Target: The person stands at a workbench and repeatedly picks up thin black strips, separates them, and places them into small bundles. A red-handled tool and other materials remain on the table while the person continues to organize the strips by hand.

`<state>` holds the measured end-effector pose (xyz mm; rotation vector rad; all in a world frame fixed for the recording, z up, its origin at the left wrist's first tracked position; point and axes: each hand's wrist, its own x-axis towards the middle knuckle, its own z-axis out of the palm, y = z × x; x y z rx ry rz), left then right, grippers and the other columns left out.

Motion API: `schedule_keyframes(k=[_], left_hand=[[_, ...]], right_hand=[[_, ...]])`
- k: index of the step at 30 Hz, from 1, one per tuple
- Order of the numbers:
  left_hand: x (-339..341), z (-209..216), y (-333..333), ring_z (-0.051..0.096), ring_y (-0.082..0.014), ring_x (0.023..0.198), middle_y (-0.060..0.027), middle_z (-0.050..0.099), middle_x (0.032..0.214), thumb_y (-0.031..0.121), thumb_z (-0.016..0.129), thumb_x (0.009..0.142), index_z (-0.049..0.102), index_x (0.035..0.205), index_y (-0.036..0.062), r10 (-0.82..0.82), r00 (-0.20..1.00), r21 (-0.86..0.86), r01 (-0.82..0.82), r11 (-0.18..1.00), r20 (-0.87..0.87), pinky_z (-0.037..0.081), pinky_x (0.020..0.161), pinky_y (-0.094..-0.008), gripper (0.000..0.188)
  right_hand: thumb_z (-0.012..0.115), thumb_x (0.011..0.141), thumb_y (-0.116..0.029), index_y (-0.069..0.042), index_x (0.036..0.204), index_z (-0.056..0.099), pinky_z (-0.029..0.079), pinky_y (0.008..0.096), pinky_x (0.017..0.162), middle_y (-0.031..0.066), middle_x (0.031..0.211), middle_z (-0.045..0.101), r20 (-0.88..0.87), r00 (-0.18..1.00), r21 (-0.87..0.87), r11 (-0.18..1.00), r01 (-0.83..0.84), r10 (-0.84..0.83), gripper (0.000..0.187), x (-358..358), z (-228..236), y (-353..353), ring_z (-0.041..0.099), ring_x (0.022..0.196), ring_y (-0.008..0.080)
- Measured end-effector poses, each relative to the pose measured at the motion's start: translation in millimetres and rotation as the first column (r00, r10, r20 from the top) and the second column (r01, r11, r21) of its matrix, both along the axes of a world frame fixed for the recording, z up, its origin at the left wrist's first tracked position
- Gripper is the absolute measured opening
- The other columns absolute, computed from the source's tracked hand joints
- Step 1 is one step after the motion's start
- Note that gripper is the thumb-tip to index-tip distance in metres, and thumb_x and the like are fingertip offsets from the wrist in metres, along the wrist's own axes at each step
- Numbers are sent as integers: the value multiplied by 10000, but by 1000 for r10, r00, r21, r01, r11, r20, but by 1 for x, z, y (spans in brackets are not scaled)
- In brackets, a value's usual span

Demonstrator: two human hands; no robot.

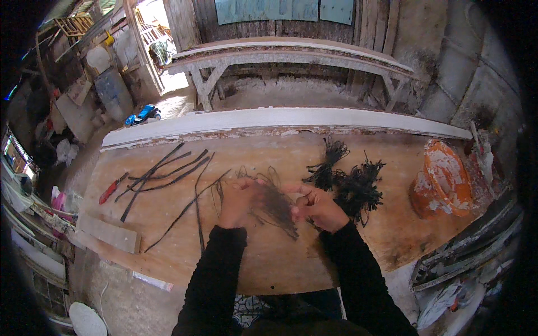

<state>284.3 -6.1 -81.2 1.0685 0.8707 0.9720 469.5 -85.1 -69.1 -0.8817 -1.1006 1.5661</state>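
Right hand (318, 209) pinching dark strands (271, 205), left hand (235, 203) blurred, its grip unclear, 2 black bundles (358, 190) nearby

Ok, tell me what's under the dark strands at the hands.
Wooden tabletop shows around the dark strands; whatever lies directly beneath their dense part is covered.

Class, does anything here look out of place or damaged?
A blue toy-like vehicle beyond the table, far left, looks odd in this workspace; the orange bucket at the right end is blotched white, as if splashed.
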Motion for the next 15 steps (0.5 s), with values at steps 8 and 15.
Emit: schedule_keyframes(k=[8,15], left_hand=[[-4,-8,-4,518,-66,594,-3,565,705,195,610,773,541,739,94,-369,925,171,380,909,-96,369,461,-173,128],[-1,2,-11,472,-29,538,15,534,648,157,641,745,528,703,111,-533,829,-43,534,845,-171,308,420,-170,129]], right_hand=[[572,768,-23,-53,874,590,406,214,485,11,624,565,466,812,239,934,266,-351,111,-7,-6,3,529,562,69],[479,794,26,-60,986,565,456,248,512,47,746,583,438,568,484,715,504,-697,227,6,-27,14,574,542,120]])
